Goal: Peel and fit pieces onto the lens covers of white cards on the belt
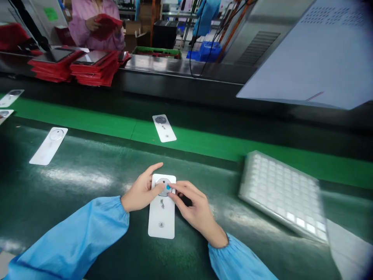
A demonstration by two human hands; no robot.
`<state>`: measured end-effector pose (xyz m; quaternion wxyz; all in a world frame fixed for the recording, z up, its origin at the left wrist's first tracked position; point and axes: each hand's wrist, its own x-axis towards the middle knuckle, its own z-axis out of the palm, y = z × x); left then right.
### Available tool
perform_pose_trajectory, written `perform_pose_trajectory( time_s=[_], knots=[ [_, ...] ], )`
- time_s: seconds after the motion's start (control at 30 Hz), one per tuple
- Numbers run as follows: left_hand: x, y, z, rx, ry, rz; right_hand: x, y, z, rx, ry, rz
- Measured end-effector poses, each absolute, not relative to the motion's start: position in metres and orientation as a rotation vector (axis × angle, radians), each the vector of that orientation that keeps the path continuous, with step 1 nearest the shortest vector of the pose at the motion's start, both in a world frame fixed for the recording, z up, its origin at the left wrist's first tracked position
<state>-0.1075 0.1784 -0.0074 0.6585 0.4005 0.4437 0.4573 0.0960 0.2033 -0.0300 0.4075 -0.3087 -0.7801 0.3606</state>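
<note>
Evidently mid-work on one piece: a white phone back panel lay flat on the dark green bench top, between both hands, its round camera ring at the far end, black markings lower down. Left hand was spread, not gripping: thumb across the ring's near side, index finger stretched out past the panel's left edge. Right hand was bent in from the other side, thumb and index tips close to each other at a small blue tab on the ring. Could not tell whether those tips had pinched the tab or only touched it.

Progress, by judgement: the panel was in place and steadied; the handling at the ring looked under way and unfinished, the blue tab being on it. No blue showed on the lone panel lying ahead of the hands on the bright green belt, nor on the panel to the left, well apart from the left hand. Whether either was finished could not be told.

To the right of the right hand, well apart: a tray of pale pieces in rows, blurred. Far ahead and left of the left hand, stacked red pouches; behind them, a co-worker in pink held something red.
</note>
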Motion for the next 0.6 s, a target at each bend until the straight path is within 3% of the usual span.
perform_pose_trajectory(
  time_s=[0.6],
  knots=[
    [-0.1003,0.171,-0.009,1.013,1.013,0.954,0.098,0.1998,-0.0263,-0.895,-2.003,0.551]
  ],
)
